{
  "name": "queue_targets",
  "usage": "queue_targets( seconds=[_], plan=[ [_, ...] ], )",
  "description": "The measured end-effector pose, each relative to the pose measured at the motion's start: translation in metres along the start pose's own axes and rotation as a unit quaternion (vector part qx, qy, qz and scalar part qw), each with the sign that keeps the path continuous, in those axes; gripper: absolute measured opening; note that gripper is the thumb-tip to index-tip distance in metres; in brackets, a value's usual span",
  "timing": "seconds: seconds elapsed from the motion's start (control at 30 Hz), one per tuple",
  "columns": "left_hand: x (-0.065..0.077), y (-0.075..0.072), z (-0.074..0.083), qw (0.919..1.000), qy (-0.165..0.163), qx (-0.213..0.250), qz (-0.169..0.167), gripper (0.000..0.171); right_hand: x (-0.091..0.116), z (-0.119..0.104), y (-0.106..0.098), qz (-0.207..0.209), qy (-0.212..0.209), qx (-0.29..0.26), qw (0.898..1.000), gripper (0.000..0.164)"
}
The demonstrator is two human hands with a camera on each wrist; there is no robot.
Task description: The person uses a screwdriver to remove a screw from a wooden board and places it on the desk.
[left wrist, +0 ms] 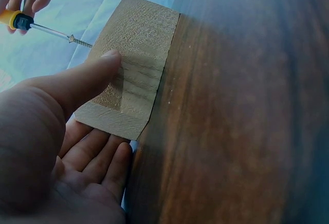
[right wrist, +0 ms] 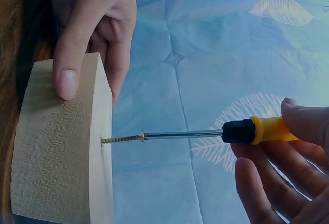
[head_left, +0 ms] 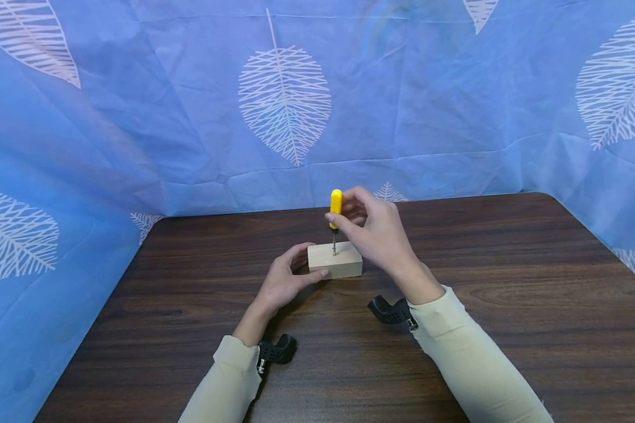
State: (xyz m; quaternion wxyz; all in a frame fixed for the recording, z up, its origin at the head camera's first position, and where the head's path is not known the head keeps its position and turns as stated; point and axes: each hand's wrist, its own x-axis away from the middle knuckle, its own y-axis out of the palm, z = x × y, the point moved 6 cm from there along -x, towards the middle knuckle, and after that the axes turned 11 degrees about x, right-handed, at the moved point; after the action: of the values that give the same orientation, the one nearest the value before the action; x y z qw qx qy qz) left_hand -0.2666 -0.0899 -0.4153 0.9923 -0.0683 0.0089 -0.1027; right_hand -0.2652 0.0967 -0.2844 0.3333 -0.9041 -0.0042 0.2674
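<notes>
A pale wooden block (head_left: 334, 267) lies on the dark table. My left hand (head_left: 286, 279) holds it at its left end, thumb on the near face and fingers behind. A brass-coloured screw (right wrist: 122, 139) stands upright in the block's top, most of its thread showing above the wood. The tip of a screwdriver (head_left: 336, 202) with a yellow handle and black collar sits in the screw head, its shaft in line with the screw. My right hand (head_left: 378, 232) grips the yellow handle from the right, between thumb and fingers.
The dark wood-grain table (head_left: 508, 264) reaches out on both sides of the block. Behind it hangs a blue cloth (head_left: 190, 117) with white leaf prints. A black wrist mount (head_left: 388, 310) sits at the right cuff, another black mount (head_left: 279, 349) at the left.
</notes>
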Motion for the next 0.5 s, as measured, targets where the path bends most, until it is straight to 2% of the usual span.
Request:
queue_targets(
  seconds=[0.5],
  plan=[
    [0.0001,-0.0003,0.0001,1.0,-0.004,0.0,-0.001,0.063,-0.0009,0.0042,0.0047,-0.048,0.03,0.003,0.998,0.036]
  ],
)
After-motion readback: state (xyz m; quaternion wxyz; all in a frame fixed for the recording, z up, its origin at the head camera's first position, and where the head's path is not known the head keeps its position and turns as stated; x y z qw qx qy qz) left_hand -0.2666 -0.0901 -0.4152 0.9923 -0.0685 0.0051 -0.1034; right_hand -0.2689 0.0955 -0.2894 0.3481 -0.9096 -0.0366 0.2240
